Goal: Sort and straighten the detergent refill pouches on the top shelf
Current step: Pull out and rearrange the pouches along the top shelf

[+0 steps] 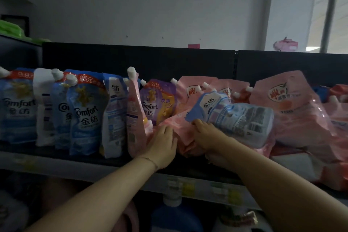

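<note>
- Two bare forearms (94,194) reach up from the lower edge to the dark top shelf (56,162), with a thin bracelet (150,162) on the left wrist.
- The left hand (162,143) lies flat against a crumpled pink plastic pouch (177,128) on the shelf. Its fingers are straight and together and grasp nothing.
- The right hand (204,133) curls its fingers at the lower edge of a pale blue and white plastic refill pouch (235,117). It seems to pinch the edge, though blur hides the thumb.
- That pouch lies tipped on its side across the pink one, its spout toward the upper left.
- Blue Comfort pouches (86,113) stand upright in a row at left.
- A slim pink upright pouch (134,115) is just beside the left hand, with a purple Comfort pouch (156,101) behind.
- Large pink pouches (293,111) slump in a heap at right.
</note>
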Demonstrator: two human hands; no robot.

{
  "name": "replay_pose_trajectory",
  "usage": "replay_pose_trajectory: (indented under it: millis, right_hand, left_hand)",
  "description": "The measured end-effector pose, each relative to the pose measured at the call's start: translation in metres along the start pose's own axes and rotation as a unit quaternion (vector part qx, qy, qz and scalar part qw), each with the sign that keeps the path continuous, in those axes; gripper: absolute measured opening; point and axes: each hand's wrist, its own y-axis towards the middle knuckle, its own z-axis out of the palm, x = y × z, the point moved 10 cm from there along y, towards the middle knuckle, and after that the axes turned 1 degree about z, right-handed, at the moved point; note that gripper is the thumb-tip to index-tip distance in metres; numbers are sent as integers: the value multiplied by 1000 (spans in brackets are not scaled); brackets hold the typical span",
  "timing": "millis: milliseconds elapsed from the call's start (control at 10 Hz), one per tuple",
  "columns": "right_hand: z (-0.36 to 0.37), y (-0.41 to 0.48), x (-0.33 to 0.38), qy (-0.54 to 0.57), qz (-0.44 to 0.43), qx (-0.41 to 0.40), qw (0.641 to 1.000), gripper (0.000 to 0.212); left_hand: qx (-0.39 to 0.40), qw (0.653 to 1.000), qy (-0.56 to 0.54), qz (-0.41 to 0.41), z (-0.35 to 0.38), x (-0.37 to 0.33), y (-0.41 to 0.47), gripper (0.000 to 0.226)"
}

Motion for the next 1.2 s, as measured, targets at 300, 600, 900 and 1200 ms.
replay_pose_trajectory:
  millis: [300, 600, 900, 1200]
  right_hand:
    - [-27, 37, -41, -8, 78, 37, 996, 50]
    - [-72, 44, -107, 31, 167, -47, 984, 50]
    - [-121, 17, -81, 40, 67, -299, 951, 37]
    - [-67, 17, -63, 169, 176, -54, 968, 73]
  left_hand:
    - [83, 993, 73, -46, 20, -11, 45, 85]
    - [124, 987, 72, -70, 45, -5, 64, 72]
    - [-43, 997, 46, -47, 14, -7, 72, 35]
    - [-201, 961, -102, -159, -22, 16, 55, 29]
